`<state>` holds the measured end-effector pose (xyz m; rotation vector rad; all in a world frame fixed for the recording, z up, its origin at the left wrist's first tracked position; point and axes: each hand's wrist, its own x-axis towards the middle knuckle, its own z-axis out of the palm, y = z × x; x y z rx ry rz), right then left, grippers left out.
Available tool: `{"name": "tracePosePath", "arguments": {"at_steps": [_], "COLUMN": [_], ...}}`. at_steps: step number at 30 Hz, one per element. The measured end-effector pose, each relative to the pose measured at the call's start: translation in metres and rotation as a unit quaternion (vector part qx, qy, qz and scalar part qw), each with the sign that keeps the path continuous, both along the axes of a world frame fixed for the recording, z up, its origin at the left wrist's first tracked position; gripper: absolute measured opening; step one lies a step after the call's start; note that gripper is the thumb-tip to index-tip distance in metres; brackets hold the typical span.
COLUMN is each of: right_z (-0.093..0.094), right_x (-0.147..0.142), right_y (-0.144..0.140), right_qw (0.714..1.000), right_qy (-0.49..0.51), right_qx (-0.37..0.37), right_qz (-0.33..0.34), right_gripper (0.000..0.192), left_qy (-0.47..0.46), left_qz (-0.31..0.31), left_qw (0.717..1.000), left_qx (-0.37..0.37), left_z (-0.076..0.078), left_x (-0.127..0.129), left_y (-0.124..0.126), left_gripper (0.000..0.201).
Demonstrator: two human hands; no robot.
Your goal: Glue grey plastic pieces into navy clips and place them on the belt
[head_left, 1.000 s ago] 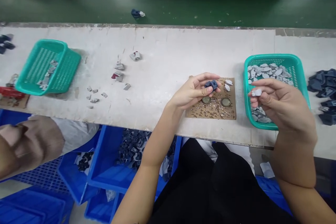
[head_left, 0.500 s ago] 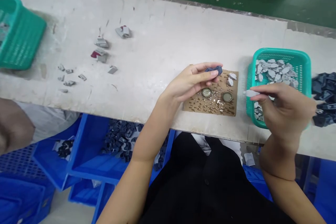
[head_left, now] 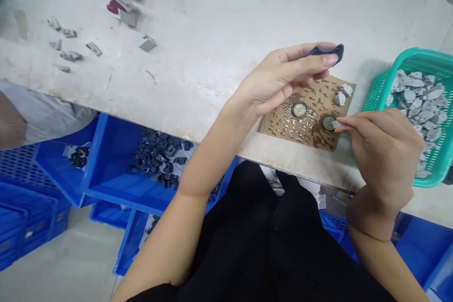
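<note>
2 small parts are in hand at this moment. The left hand point(head_left: 283, 80) pinches a dark blue plastic piece point(head_left: 327, 51) between thumb and forefinger, raised above the far edge of a brown cardboard pad point(head_left: 283, 122). The right hand point(head_left: 384, 146) pinches a small grey chip point(head_left: 335, 124) at its fingertips, just beside the right one of 2 round metal caps point(head_left: 299, 110) that sit on the pad.

As a judgement, the work is mid-cycle: both pieces are picked up, the grey chip seems to be at the cap, and the 2 pieces are not yet joined. Much is left, going by the stock: the green basket point(head_left: 380, 89) at the right holds a heap of grey chips, 2 more grey chips point(head_left: 342, 95) lie on the pad's far right corner, and a blue bin point(head_left: 116, 184) under the bench holds many dark pieces.

For room: the pad lies at the near edge of the white workbench point(head_left: 219, 37), so little bench is left between it and the drop to the bins and the person's lap. The basket stands just right of the pad, close by the right hand. Left and far of the pad the bench is open up to a scatter of loose grey parts point(head_left: 122, 2) well apart at the far left. Another person's sleeve point(head_left: 38, 113) shows at the left edge, well apart from both hands.
</note>
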<state>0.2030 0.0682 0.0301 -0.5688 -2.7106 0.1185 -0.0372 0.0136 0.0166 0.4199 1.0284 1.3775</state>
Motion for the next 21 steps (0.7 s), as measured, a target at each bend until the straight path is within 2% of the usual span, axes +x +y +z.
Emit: {"name": "tracePosePath", "arguments": {"at_steps": [8,15,21], "right_z": [-0.0049,-0.0030,-0.0037], "right_x": [-0.0049,-0.0077,-0.0075], "right_y": [0.0017,0.0009,0.0000], "right_qw": [0.997,0.995,0.994], "right_qy": [-0.007,-0.029,-0.045], "right_qx": [0.066,0.086,0.092], "right_qz": [0.030,0.031,0.027], "right_gripper": [0.015,0.011,0.015], "left_qy": [0.054,0.034,0.003], "left_qz": [0.011,-0.008,-0.036], "left_qw": [0.998,0.999,0.999], "left_qx": [-0.028,-0.034,0.005], "left_z": [0.0029,0.0015,-0.0005], "left_x": [0.0060,0.0068,0.0104], "left_y": [-0.0026,-0.0035,-0.0054], "left_gripper": [0.027,0.022,0.025]}}
